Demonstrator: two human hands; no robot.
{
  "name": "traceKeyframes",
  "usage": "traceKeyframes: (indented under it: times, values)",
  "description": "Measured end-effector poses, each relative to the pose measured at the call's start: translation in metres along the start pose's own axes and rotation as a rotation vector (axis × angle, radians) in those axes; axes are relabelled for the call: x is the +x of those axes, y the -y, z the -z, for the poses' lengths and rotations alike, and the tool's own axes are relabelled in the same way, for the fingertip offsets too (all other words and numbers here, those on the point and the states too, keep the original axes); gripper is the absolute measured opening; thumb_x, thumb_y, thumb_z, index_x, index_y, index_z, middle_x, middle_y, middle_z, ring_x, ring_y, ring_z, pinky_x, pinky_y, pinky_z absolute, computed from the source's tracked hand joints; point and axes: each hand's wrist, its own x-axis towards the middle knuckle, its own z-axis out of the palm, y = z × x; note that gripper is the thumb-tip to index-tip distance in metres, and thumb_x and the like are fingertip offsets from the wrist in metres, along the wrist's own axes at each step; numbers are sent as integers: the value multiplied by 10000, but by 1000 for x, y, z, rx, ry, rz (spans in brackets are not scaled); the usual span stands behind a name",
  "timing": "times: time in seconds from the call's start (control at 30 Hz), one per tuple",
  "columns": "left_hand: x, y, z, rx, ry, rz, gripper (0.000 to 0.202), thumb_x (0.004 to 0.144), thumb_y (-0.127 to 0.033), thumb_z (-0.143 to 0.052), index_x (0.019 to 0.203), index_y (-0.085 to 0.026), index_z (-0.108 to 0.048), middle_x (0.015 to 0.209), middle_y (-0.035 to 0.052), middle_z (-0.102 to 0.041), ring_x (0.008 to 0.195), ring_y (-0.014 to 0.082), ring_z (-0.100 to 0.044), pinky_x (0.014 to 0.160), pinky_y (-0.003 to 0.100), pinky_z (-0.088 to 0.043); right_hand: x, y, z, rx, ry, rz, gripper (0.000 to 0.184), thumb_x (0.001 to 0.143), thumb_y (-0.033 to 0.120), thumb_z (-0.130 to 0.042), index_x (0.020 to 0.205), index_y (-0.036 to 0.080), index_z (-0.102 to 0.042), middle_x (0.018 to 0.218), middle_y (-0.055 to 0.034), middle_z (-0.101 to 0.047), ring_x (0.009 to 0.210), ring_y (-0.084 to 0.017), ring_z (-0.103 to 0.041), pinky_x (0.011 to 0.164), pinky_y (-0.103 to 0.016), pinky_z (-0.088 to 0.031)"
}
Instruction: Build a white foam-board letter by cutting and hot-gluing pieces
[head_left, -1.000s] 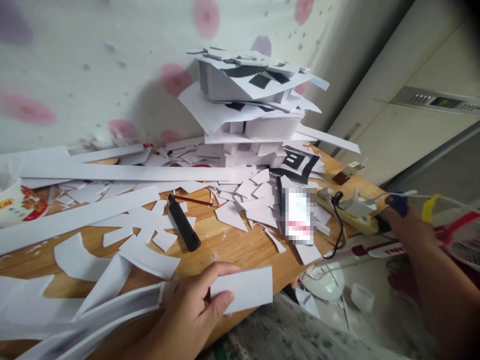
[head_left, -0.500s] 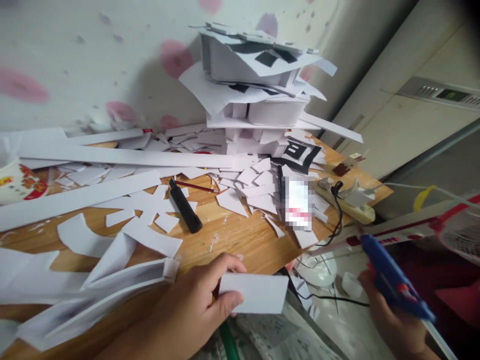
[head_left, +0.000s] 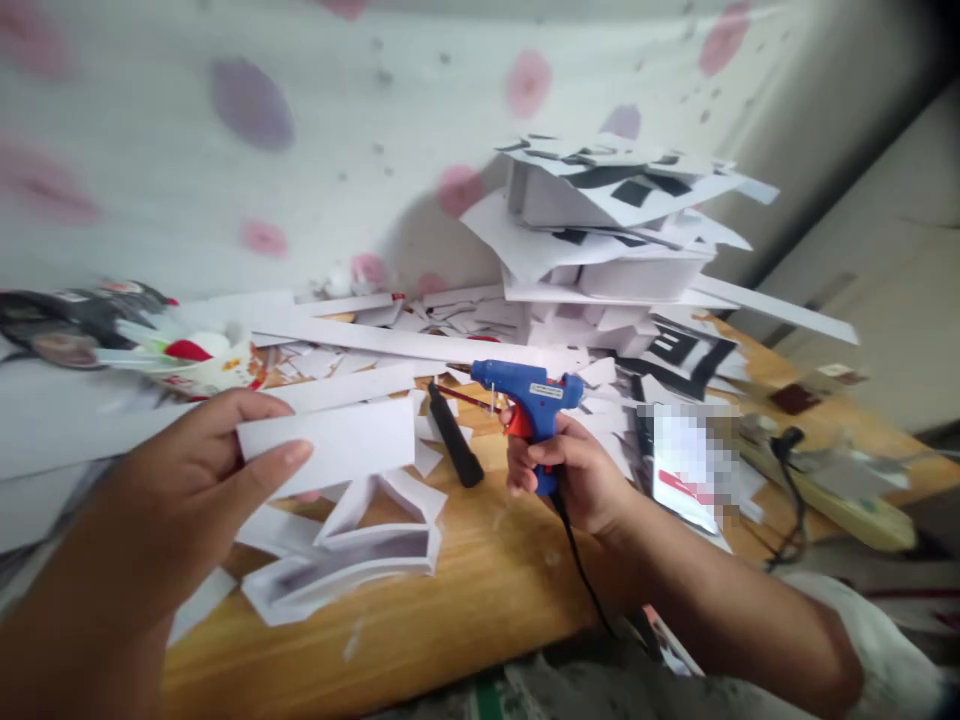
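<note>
My left hand pinches a white paper strip between thumb and fingers, held up over the wooden table. My right hand grips the handle of a blue glue gun, its nozzle pointing left toward the strip, a short gap between them. A black cord trails from the gun's handle down off the table's front edge. Below the strip lies a folded white paper shape.
A tall stack of white paper structures stands at the back. Paper scraps and long strips litter the table. A black marker lies near the gun. A power strip sits at the right, a paper cup at the left.
My right hand brought the glue gun up from the lower right to over the table. My left hand lifted the strip up and left. The view swung left.
</note>
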Motion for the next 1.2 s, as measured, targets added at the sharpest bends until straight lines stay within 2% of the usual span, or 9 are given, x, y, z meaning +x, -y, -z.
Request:
traceKeyframes:
  times: [0.1,0.27,0.4,0.5,0.6,0.7,0.93,1.1,1.2]
  values:
    - [12,-10,3,1,-48,22,308,669,-419,-665,896,-233,-574,359,-130,-387,322,70,-302,369,142,-231,33,-8,-11,104,115,-63,376,598,143,-605,972,139,-641,602,29,-562,496,-111,-506,530,-297,-544]
    - [25,6,-12,-48,-80,80,306,685,-409,-653,918,-234,-561,483,-110,-561,359,77,-379,401,160,-316,56,-19,-8,119,74,-103,459,524,67,-585,967,166,-653,818,-3,-648,628,-122,-576,622,-326,-612]
    - [33,27,-21,-121,-14,130,321,647,-423,-690,866,-224,-565,556,-69,-640,512,158,-576,457,194,-412,54,-25,-1,84,35,-106,373,529,28,-573,869,151,-668,845,-16,-681,639,-120,-606,657,-319,-616]
    - [35,30,-24,-149,63,192,310,664,-399,-713,876,-224,-569,644,-51,-695,586,181,-628,499,205,-447,52,-27,-1,116,79,-86,259,590,91,-573,824,128,-678,784,-34,-696,557,-122,-591,619,-336,-606]
    - [34,29,-26,-106,46,189,293,693,-404,-709,885,-221,-584,655,-48,-697,594,176,-623,511,202,-444,52,-29,-3,132,89,-116,193,625,127,-595,803,124,-668,687,-25,-681,486,-111,-561,578,-316,-585]
    - [34,28,-29,-102,20,190,241,722,-367,-686,876,-213,-582,651,-53,-685,579,163,-609,514,201,-441,51,-28,-7,135,66,-144,256,614,119,-623,867,139,-659,635,7,-658,470,-106,-553,584,-307,-580]
    - [34,24,-34,-101,14,176,161,733,-306,-662,820,-205,-572,658,-62,-669,571,134,-590,527,189,-444,45,-22,-11,108,53,-165,403,535,24,-618,912,163,-633,693,31,-654,566,-105,-592,697,-309,-587]
    - [31,30,-30,-94,0,197,215,727,-359,-691,850,-213,-591,660,-54,-672,613,152,-602,533,186,-440,45,-24,-10,114,76,-131,312,614,125,-650,925,148,-643,720,-3,-681,539,-108,-582,680,-340,-589]
    - [29,32,-30,-120,29,253,269,733,-414,-703,881,-220,-592,605,-57,-646,546,149,-571,484,190,-407,45,-27,-7,87,66,-117,264,683,216,-699,935,155,-652,687,1,-661,527,-107,-564,659,-338,-585]
